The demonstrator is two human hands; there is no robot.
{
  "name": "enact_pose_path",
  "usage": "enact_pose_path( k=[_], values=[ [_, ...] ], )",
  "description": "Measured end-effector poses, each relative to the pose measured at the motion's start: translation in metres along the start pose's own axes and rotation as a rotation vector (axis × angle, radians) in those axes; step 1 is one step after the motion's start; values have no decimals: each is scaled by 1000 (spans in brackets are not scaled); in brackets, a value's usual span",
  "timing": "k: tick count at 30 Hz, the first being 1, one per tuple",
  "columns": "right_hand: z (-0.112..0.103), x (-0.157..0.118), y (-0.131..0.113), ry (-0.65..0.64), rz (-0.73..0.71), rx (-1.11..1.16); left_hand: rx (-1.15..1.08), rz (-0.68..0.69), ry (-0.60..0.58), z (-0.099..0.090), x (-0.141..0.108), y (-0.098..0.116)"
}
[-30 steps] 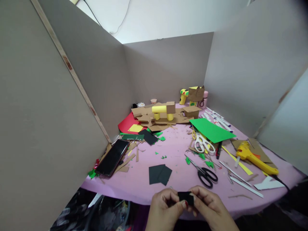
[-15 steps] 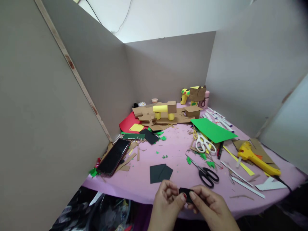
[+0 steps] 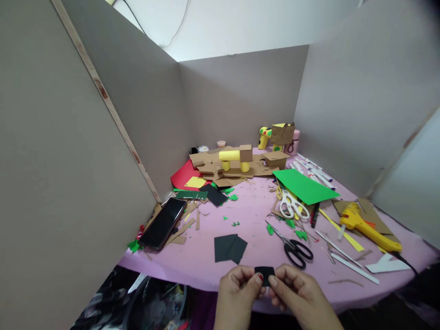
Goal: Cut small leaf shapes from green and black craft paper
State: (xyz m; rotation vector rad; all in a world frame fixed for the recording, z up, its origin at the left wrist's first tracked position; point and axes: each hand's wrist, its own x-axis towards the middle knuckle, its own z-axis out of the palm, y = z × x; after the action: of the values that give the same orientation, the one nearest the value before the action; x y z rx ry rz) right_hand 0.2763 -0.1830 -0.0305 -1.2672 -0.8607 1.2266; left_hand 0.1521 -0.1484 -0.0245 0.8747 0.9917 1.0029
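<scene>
Over the front edge of the table, my left hand (image 3: 238, 293) and my right hand (image 3: 298, 291) pinch a small piece of black paper (image 3: 264, 273) between thumbs and fingers, one at each side. The lower part of the piece is partly covered by my thumbs. Just beyond my left hand lie overlapping black paper squares (image 3: 225, 248) on the pink tablecloth. Black-handled scissors (image 3: 297, 253) rest past my right hand, blades pointing away to the left.
A yellow glue gun (image 3: 369, 229) lies on cardboard at the right, near white scissors (image 3: 292, 205) and green paper (image 3: 305, 185). A phone (image 3: 163, 224) is at the left. Farther back stands a yellow tube figure with a cardboard box (image 3: 245, 153). Grey panels enclose the table.
The small black paper now shows more of its face, standing flatter between my fingers. My hands have shifted slightly; the things on the table stay put.
</scene>
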Motion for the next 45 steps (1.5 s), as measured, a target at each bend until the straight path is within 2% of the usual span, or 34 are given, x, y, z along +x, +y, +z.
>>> enact_pose_path(
  k=[6,12,15,19,22,26,29,33,41,45],
  values=[
    [-5,4,1,-63,63,9,-22,-8,-12,0,1,-3],
    [-4,4,3,-64,21,-5,-7,-55,11,3,1,-1],
    [-3,4,3,-53,16,-21,40,-30,28,3,2,-2],
    [-6,6,1,-137,49,-33,49,7,24,-1,5,-8],
    [-6,6,-1,-151,38,-4,64,29,-1,-4,6,-10],
    [-2,4,0,-108,37,20,97,56,-31,-6,5,-8],
    [1,3,4,-47,18,26,96,70,-14,-3,3,-7],
    [0,2,4,-41,-7,27,128,84,16,0,1,-7],
    [-7,4,-2,-156,21,-43,104,58,-11,2,-1,-4],
    [-8,5,-3,-175,-25,-94,148,71,-29,-1,0,-7]
  ],
)
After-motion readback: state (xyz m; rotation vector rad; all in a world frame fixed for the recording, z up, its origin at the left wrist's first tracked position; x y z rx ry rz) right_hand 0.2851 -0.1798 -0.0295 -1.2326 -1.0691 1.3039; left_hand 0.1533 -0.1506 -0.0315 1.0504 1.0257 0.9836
